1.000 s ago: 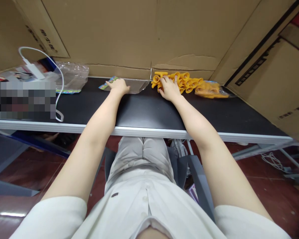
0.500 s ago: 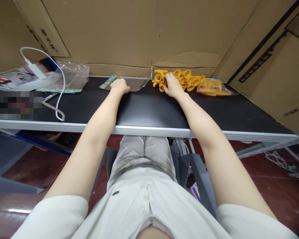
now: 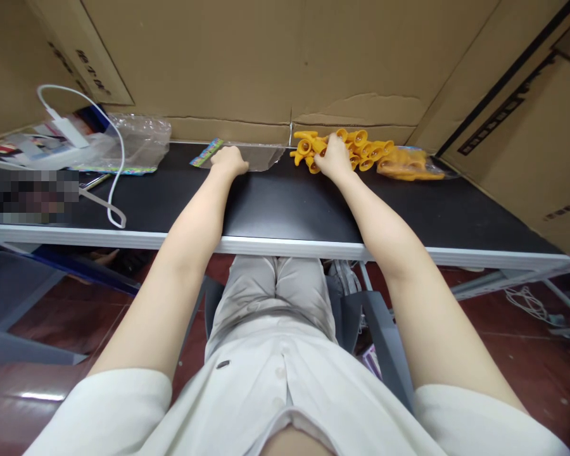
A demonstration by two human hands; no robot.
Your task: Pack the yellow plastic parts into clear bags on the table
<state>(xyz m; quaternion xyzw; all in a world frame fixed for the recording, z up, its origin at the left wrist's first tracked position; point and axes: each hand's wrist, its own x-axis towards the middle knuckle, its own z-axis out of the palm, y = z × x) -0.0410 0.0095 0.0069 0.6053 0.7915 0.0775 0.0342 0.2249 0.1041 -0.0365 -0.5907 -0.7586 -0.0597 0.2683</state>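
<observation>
My left hand (image 3: pixel 229 161) is closed on a flat clear plastic bag (image 3: pixel 265 158) with a colourful printed header strip, lying near the back of the black table. At the left end of a pile of yellow pipe-shaped plastic pieces (image 3: pixel 374 151), my right hand (image 3: pixel 335 157) has its thumb and fingers curled round one of the pieces. Several of these pieces show round cup-like ends facing me. The fingertips of both hands are partly hidden. Just right of the pile lies a clear bag filled with yellow pieces (image 3: pixel 406 166).
More clear bags (image 3: pixel 145 142) lie at the back left. Beside them is a white charger (image 3: pixel 71 132) with a looping white cable (image 3: pixel 122 152). Cardboard walls (image 3: pixel 228 63) stand behind and to the right. The table's pale metal edge (image 3: pixel 294 247) runs in front of me.
My right hand has shifted slightly right over the yellow pieces, and a few at the left end have moved. My left hand stays on the bag.
</observation>
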